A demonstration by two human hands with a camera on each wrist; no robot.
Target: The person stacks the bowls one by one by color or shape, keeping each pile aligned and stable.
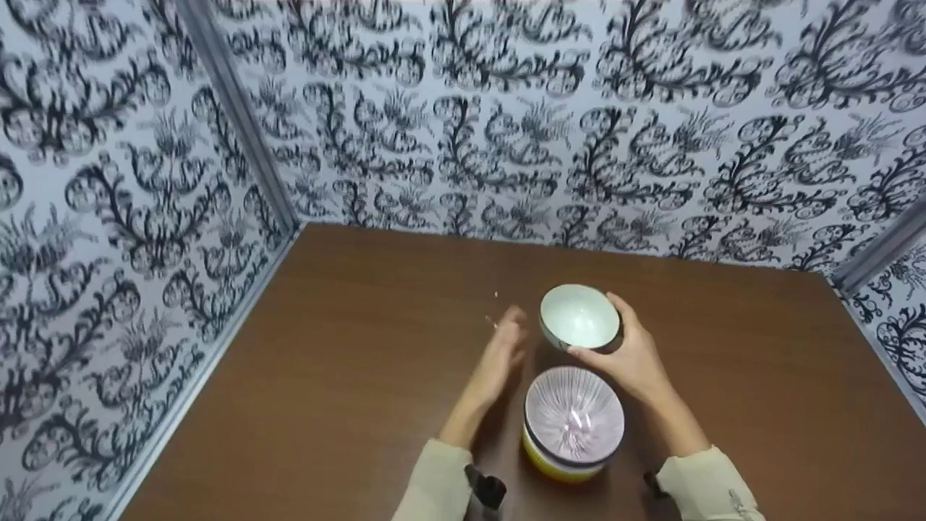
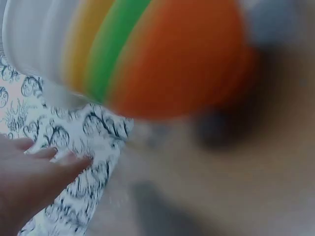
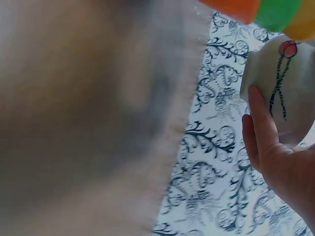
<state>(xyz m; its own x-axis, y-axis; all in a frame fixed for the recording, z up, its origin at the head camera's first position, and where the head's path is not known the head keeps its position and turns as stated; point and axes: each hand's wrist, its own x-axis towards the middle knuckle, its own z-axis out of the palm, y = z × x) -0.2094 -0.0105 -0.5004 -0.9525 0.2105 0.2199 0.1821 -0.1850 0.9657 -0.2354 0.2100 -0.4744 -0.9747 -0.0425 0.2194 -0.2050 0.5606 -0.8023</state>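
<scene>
A white bowl is held up in my right hand, thumb at the near rim and fingers round its far right side. In the right wrist view its outer wall shows a painted red flower with crossed dark stems. My left hand, slightly blurred, is apart from that bowl on its left and holds nothing; its fingers look extended in the left wrist view. Between my forearms stands a stack of bowls, the top one lined with purplish streaks. Orange, green, yellow and white bands show on the stack's side.
The stack and hands are over a brown wooden table. Tiny pale specks lie on it left of the held bowl. Patterned black-and-white walls border the table at the back and sides.
</scene>
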